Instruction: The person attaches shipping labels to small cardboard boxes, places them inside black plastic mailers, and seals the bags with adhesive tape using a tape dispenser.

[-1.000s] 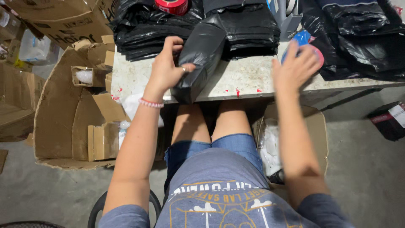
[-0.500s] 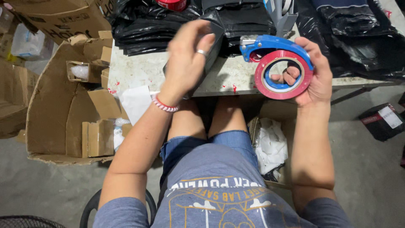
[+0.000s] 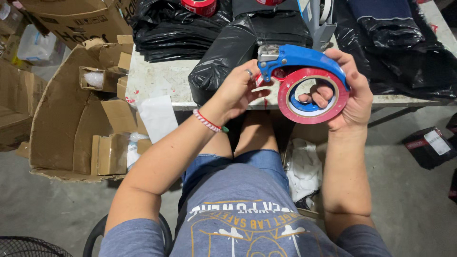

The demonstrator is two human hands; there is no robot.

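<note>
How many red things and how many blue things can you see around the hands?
Red: 3 - the tape roll in the right hand, a tape roll at the table's back edge, a partly cropped one beside it.
Blue: 1 - the tape dispenser, which the left hand touches.
Total: 4

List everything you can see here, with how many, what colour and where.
tape dispenser: one, blue, in the right hand above the table edge
tape roll: one, red, on the dispenser
black plastic package: one, on the table behind the left hand
black bags: several, piled across the table
table: one, whitish, worn
cardboard boxes: several, brown, on the floor at left
left hand: at the dispenser's front
right hand: gripping the roll
</note>
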